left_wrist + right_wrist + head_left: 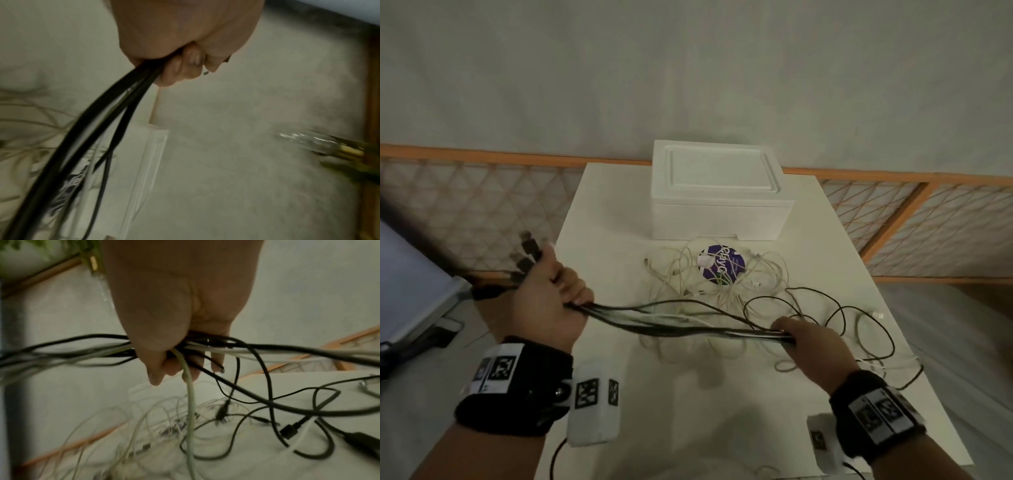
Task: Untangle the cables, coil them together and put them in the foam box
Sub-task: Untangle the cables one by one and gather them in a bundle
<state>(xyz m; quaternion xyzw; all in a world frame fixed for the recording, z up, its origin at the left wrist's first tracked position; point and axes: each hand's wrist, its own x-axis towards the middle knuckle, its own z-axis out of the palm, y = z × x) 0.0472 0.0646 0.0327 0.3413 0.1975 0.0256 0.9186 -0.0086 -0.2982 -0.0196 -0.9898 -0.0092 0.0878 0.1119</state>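
Note:
My left hand grips a bundle of black and white cables, their dark plugs sticking out above the fist past the table's left edge. The bundle stretches to the right into my right hand, whose fingers curl round the same cables. In the left wrist view the black strands leave the fist downward. Loose black loops trail off on the right. A tangle of thin white cables lies on the table. The white foam box stands shut at the table's far end.
A white table carries everything. A purple round label lies under the white tangle. An orange lattice fence runs behind, and a dark device lies on the floor at left. Loose plugs rest on the table's right side.

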